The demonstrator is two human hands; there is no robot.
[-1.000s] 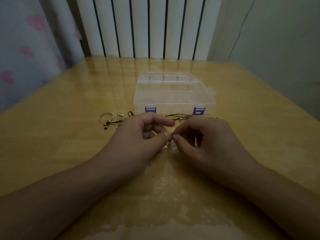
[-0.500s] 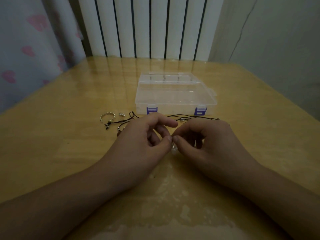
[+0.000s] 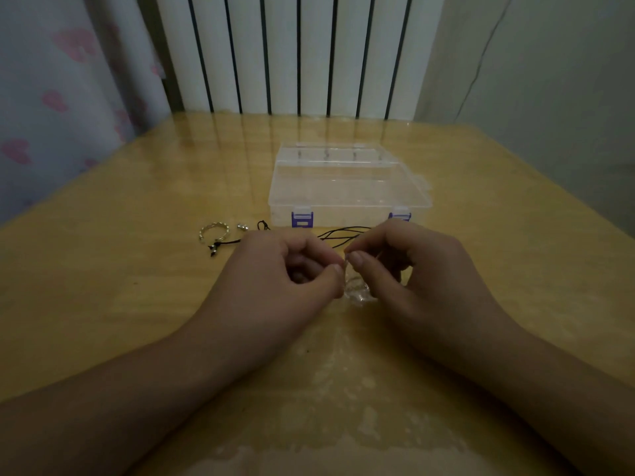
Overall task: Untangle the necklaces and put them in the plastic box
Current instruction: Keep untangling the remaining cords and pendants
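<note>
Both hands meet at the middle of the table (image 3: 103,304), thumbs and forefingers curled and pinching the same pale tangle of chain (image 3: 357,290). From the left hand (image 3: 275,280) the tangle lies at three o'clock; from the right hand (image 3: 419,280) it lies at nine o'clock, and its loose part hangs just below the fingertips, touching or nearly touching the tabletop. No writing or brand can be read anywhere.

At twelve o'clock from the hands stands the clear plastic box (image 3: 347,187), its lid down and two purple clasps facing the person. Black cords (image 3: 340,232) run between the box front and the right hand's knuckles. At ten o'clock from the left hand lie a silvery ring-shaped loop (image 3: 213,231), a black cord end (image 3: 226,242) touching it, and a small metal bead (image 3: 242,227) just beside.
</note>
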